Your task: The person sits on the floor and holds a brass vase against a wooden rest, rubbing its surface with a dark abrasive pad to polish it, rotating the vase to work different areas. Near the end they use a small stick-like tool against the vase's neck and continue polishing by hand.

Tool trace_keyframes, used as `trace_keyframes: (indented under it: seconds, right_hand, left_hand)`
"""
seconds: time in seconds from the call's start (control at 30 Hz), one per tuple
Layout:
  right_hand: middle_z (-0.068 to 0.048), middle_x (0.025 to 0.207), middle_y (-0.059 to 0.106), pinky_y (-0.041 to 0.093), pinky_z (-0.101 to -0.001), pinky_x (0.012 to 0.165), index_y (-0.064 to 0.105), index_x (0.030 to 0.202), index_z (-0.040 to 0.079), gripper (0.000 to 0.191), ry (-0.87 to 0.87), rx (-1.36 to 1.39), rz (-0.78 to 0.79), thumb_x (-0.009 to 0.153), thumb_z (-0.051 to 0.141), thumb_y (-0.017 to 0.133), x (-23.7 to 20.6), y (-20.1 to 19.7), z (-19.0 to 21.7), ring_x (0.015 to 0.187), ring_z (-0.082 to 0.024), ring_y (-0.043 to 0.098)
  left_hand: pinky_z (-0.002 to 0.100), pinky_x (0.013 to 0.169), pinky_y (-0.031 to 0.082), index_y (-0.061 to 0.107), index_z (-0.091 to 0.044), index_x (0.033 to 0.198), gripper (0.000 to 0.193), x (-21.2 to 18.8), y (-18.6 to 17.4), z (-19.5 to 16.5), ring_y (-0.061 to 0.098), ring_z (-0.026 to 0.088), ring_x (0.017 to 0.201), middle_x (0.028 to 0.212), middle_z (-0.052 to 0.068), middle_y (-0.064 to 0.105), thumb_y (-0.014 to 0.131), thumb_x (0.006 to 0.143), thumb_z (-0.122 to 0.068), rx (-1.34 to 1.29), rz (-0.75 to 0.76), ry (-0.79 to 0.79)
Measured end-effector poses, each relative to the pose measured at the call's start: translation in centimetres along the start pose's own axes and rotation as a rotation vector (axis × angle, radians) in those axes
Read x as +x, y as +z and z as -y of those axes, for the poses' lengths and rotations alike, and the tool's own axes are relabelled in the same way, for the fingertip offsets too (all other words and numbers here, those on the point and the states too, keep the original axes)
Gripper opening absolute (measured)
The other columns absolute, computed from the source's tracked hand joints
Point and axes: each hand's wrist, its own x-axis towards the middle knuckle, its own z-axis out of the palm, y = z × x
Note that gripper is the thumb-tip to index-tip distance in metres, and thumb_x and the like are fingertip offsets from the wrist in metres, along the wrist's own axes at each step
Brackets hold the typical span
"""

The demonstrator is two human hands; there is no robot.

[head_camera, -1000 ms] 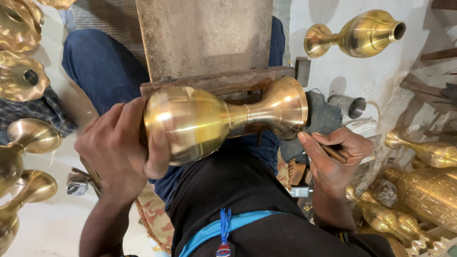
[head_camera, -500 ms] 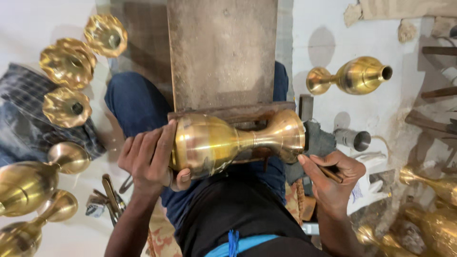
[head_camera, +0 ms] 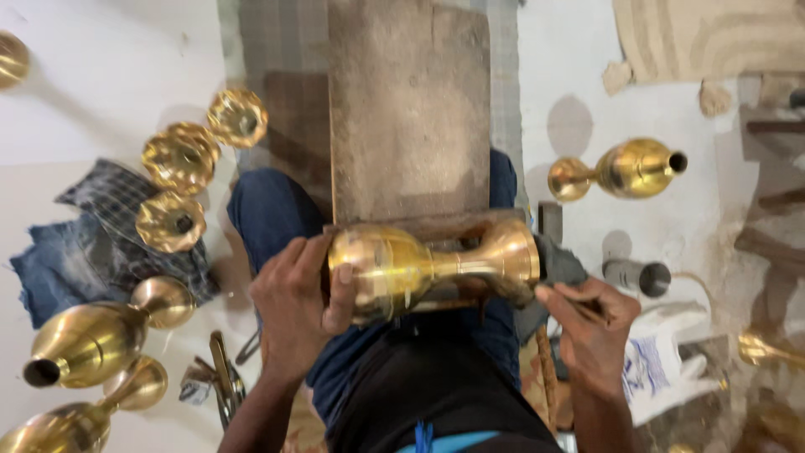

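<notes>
A polished brass vase (head_camera: 419, 267) lies on its side across the near end of a worn wooden block (head_camera: 408, 126) over my lap. My left hand (head_camera: 295, 302) wraps the vase's round body, thumb on top. My right hand (head_camera: 592, 325) sits just right of the vase's flared foot (head_camera: 511, 256), fingers pinched on a thin dark tool (head_camera: 579, 304) whose tip is near the foot. A dark cloth (head_camera: 558, 267) lies between the foot and my right hand.
Several brass vases and flared brass pieces (head_camera: 180, 158) lie on the white floor at left beside a folded blue cloth (head_camera: 75, 243). Another brass vase (head_camera: 625, 170) lies at right. A grey cylinder (head_camera: 637, 277) and metal tongs (head_camera: 222, 390) are nearby.
The view has risen and shifted, showing more floor and the block. Both hands keep their hold; the vase has stayed on the block's near end.
</notes>
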Motion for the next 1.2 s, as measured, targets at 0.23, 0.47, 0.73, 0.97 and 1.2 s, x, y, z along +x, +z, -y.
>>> trace_keyframes:
  seconds: [0.23, 0.47, 0.73, 0.97, 1.2]
  right_hand:
    - [-0.004, 0.08, 0.069, 0.048, -0.021, 0.068, 0.07, 0.089, -0.004, 0.018, 0.009, 0.049, 0.014, 0.083, -0.017, 0.08, -0.6, -0.8, -0.3, 0.072, -0.004, 0.06]
    - [-0.008, 0.078, 0.071, 0.045, -0.0175, 0.061, 0.072, 0.091, -0.007, 0.016, -0.051, -0.122, 0.039, 0.085, -0.016, 0.084, -0.7, 0.2, 1.3, 0.068, -0.002, 0.061]
    - [-0.014, 0.084, 0.073, 0.05, -0.0188, 0.065, 0.071, 0.09, -0.009, 0.017, -0.039, -0.21, 0.036, 0.086, -0.019, 0.084, -1.0, 1.6, 2.3, 0.07, -0.006, 0.065]
    - [-0.014, 0.085, 0.073, 0.054, -0.0204, 0.07, 0.07, 0.091, -0.008, 0.019, -0.001, -0.149, 0.01, 0.088, -0.022, 0.082, -1.4, 1.7, 2.0, 0.073, -0.008, 0.067]
    - [-0.006, 0.083, 0.068, 0.043, -0.0145, 0.069, 0.071, 0.094, -0.003, 0.019, -0.103, -0.189, -0.025, 0.089, -0.01, 0.087, -1.2, -0.2, -0.1, 0.072, -0.005, 0.06]
  left_hand:
    - [0.045, 0.064, 0.042, 0.075, -0.004, 0.115, 0.049, -1.3, 1.6, 0.8, 0.057, 0.031, 0.068, 0.078, 0.012, 0.056, 0.046, 0.097, -0.04, -0.009, -0.007, -0.058]
    - [0.038, 0.086, 0.042, 0.071, -0.004, 0.124, 0.057, -2.0, 2.2, 2.2, 0.067, 0.025, 0.091, 0.101, 0.01, 0.069, 0.044, 0.104, -0.049, -0.031, -0.095, 0.054]
    - [0.038, 0.091, 0.042, 0.071, 0.001, 0.134, 0.082, -2.4, 3.2, 5.2, 0.067, 0.024, 0.096, 0.111, 0.013, 0.073, 0.038, 0.103, -0.068, -0.039, -0.13, 0.233]
    - [0.043, 0.092, 0.042, 0.074, 0.002, 0.128, 0.088, -2.5, 3.6, 6.2, 0.066, 0.025, 0.09, 0.102, 0.012, 0.072, 0.034, 0.099, -0.071, 0.006, -0.163, 0.256]
    - [0.042, 0.088, 0.043, 0.075, 0.003, 0.123, 0.087, -2.0, 3.0, 6.6, 0.066, 0.027, 0.088, 0.1, 0.014, 0.072, 0.038, 0.096, -0.07, -0.012, -0.153, 0.255]
